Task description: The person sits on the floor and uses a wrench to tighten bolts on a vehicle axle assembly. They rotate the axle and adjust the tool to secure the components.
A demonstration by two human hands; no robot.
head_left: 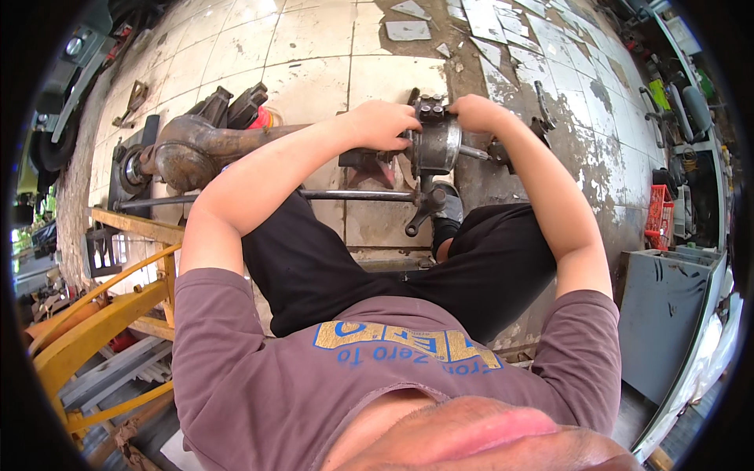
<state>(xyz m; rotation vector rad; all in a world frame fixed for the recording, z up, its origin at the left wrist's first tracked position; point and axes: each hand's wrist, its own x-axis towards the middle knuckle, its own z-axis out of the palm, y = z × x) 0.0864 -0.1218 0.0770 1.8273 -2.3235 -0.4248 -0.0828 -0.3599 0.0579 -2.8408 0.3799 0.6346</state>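
Inspector: Fingers?
Clerk: Left hand (382, 123) and right hand (479, 112), fingers curled, both grip one metal hub (437, 145) on one rusty axle (204, 145), above the tiled floor (314, 47).

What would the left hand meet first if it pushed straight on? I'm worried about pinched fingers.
Probably the right hand: the left hand points rightward across the round grey metal hub they both grip, though depth is unclear.

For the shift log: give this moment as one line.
left hand: on grey metal hub's top | right hand: on same hub's far side | grey metal hub: end of rusty brown axle housing | floor: cracked tiles
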